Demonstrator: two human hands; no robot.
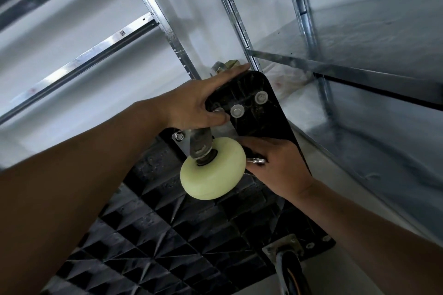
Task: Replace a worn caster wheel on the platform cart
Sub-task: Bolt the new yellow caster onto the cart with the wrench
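Two casters: a pale caster wheel [213, 167] in a metal fork near the upper corner of the cart, and a dark caster [290, 268] on its plate at the lower right corner.
Three bolts: washered bolt heads [237, 110] in a row on the upper corner, one half under the left thumb.
One cart: the platform cart [167, 235] is tipped up, its black ribbed underside facing the camera.
Left hand [203, 103]: grips the cart's upper corner, fingers laid over the edge and thumb pressed on the underside.
Right hand [275, 165]: curled round a small shiny metal piece [257, 161] just beside the pale wheel; what the piece is cannot be told.
Room: galvanised shelving [167, 31] against white walls.
Edges: the cart's rounded corner lies just beside a shelving upright; open space shows between the shelf beams at left.
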